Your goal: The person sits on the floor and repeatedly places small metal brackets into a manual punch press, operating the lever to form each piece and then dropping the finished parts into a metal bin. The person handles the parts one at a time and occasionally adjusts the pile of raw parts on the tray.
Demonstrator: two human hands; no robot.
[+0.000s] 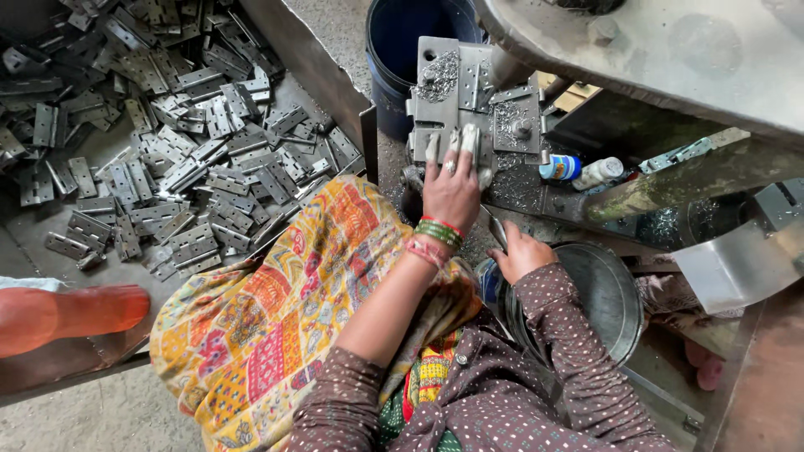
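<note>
Far left in my head view lies the heap of grey metal hinges [159, 142], strewn flat across a low tray, its raised wall [314, 71] running down toward the middle. Below it an orange shape [75, 314] pokes in from the edge; I cannot tell what it is. A patterned yellow and red cloth [276, 310] covers the lap between the heap and the hands.

At centre, my left hand [450, 188] reaches straight ahead, palm down, fingers spread and laid flat on the near edge of the grey metal press block [473, 100]. Its grip is open, clamped on nothing; the fingertips touch the block and what looks like a hinge plate [471, 138] set on it, long axis running away from me. Metal shavings are scattered over the block. Behind it stands a dark blue bucket [410, 42].

Just right and nearer my body, the right hand [517, 251] is curled shut on a thin dark tool [496, 230], resting at the rim of a round steel bowl [607, 293]. The left hand is clearly the nearer one to the plate on the block; the right sits back and below it. Further right, two small bottles [582, 170] lie on the table, under a heavy grey machine arm [662, 59].
</note>
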